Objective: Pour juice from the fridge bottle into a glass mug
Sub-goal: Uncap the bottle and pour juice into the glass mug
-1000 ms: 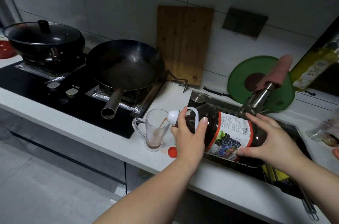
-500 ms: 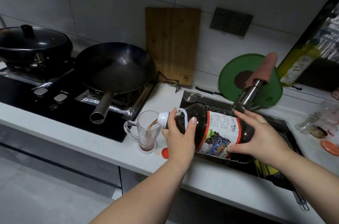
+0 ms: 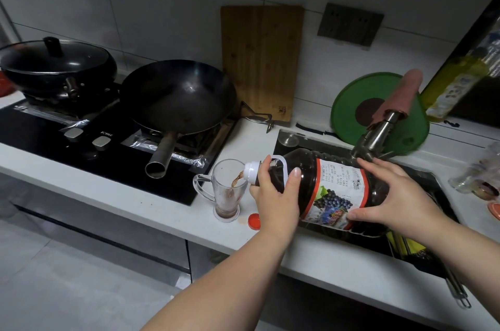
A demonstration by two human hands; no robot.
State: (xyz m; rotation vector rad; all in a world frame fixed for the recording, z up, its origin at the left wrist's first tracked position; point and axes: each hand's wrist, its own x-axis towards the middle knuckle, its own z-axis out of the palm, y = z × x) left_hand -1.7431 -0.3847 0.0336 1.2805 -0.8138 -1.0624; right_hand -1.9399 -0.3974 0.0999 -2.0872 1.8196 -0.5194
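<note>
A large dark juice bottle (image 3: pixel 332 190) with a grape label lies tipped nearly level over the counter's edge by the sink. My left hand (image 3: pixel 276 195) grips its neck near the white handle and spout. My right hand (image 3: pixel 397 200) holds the bottle's body from the right. A thin stream of dark juice runs from the spout into a clear glass mug (image 3: pixel 227 190) standing upright on the white counter (image 3: pixel 135 195), handle to the left. A little juice lies at the mug's bottom. The red bottle cap (image 3: pixel 253 221) rests on the counter beside the mug's base.
A black wok (image 3: pixel 178 97) sits on the hob, its handle pointing toward the mug. A lidded pan (image 3: pixel 56 65) stands at the left. A wooden board (image 3: pixel 261 60) leans on the wall. The sink (image 3: pixel 433 187) with its tap (image 3: pixel 378 133) and a green lid (image 3: pixel 351 106) lie right.
The stream keeps running and the juice level in the mug has risen slightly. The camera view has shifted a little; both hands keep their hold on the bottle.
</note>
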